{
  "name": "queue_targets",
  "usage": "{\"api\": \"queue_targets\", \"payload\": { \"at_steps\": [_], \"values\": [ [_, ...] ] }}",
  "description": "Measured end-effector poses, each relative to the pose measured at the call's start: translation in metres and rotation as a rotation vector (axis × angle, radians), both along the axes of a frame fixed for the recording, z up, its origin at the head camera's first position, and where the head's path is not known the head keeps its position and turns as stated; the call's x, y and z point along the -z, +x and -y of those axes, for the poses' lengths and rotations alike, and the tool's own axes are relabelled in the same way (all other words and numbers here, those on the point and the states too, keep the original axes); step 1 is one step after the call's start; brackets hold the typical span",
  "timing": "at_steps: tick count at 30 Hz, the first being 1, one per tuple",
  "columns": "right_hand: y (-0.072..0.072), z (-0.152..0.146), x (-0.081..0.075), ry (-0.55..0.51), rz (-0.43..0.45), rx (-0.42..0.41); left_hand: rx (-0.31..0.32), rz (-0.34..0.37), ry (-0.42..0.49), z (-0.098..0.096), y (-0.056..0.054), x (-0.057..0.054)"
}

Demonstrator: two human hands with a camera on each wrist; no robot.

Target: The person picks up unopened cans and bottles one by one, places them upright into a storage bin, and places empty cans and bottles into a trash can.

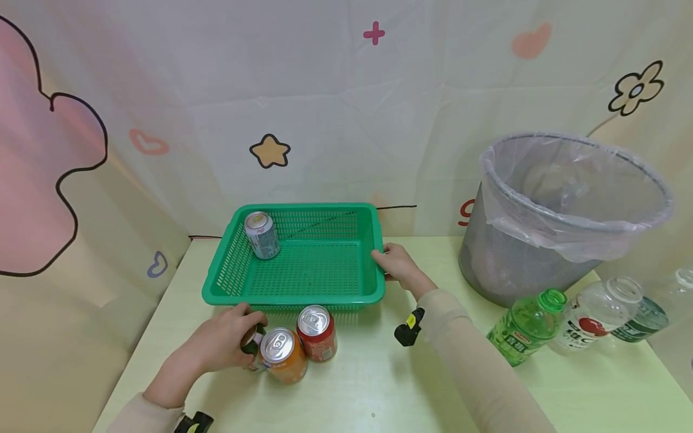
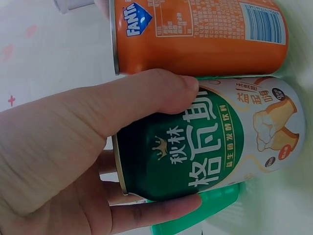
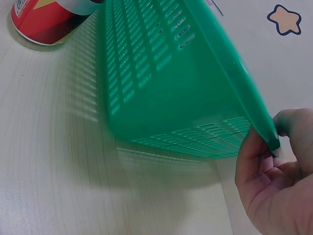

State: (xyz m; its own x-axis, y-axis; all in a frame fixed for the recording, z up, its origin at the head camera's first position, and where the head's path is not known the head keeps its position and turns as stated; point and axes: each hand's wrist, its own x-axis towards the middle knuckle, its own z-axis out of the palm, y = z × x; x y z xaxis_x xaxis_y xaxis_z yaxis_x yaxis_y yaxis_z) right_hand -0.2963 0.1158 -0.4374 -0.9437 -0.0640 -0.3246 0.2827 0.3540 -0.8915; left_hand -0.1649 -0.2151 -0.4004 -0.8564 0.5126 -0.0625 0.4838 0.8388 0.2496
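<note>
My left hand (image 1: 227, 338) grips a green and white drink can (image 2: 210, 142), thumb on one side and fingers on the other. In the left wrist view the can lies alongside an orange Fanta can (image 2: 200, 39). A red can (image 1: 317, 337) stands just right of the Fanta can in the head view. With thumb and fingers, my right hand (image 1: 399, 264) pinches the right rim of a green plastic basket (image 3: 161, 93). Inside the basket, at its back left, a white can (image 1: 262, 236) stands leaning slightly.
A mesh wastebasket (image 1: 503, 258) lined with a clear bag stands at the back right. In front of it are a green bottle (image 1: 525, 331), a clear bottle with a red-fruit label (image 1: 592, 316) and a dark-labelled bottle (image 1: 641, 319). A patterned curtain (image 1: 325, 108) hangs behind the table.
</note>
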Motion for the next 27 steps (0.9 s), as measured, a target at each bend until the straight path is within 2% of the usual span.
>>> {"api": "queue_targets", "payload": {
  "at_steps": [14, 27],
  "values": [
    [0.0, 0.0, -0.001, -0.002, 0.004, -0.006, -0.015, -0.042, -0.011, 0.004, 0.003, -0.011],
    [0.003, 0.001, -0.005, -0.015, 0.004, -0.016, -0.018, -0.042, -0.005, 0.008, 0.004, -0.023]
  ]
}}
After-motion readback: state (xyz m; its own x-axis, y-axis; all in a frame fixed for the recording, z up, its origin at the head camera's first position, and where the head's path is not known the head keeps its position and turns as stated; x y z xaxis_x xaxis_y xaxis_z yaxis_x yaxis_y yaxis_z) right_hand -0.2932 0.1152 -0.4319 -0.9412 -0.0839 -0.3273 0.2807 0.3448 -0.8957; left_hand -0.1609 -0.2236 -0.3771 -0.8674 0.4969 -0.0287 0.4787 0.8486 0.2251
